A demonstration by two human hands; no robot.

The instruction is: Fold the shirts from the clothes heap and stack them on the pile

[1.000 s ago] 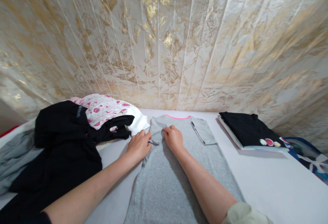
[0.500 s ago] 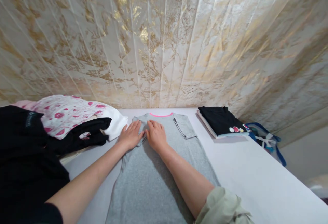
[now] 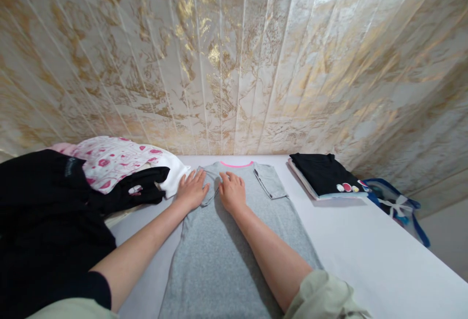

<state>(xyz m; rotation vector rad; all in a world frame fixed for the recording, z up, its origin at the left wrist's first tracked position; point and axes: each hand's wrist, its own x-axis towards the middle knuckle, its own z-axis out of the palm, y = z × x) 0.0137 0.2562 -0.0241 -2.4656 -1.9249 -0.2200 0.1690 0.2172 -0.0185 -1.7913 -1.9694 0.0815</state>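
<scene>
A grey T-shirt (image 3: 237, 260) with a pink neckline lies spread on the white table, its neck toward the wall. The sleeve on the right is folded in over the front, its dark-lined edge showing. My left hand (image 3: 192, 190) rests flat with fingers spread on the folded sleeve at the left shoulder, partly hiding it. Just to its right, my right hand (image 3: 233, 193) is over the upper chest, fingers apart and a little bent, with nothing held. Whether its fingertips touch the cloth I cannot tell.
At the left is a loose heap of black clothes (image 3: 47, 212), with a white and pink printed garment (image 3: 113, 160) behind. A folded stack topped by a black garment (image 3: 321, 173) lies back right on the white table (image 3: 365, 241). Beyond it sits a clear, blue-edged bag (image 3: 405, 207).
My hands have moved slightly apart, and the left hand's fingers have spread wider on the shoulder. The whole view has shifted a little, so things appear farther right.
</scene>
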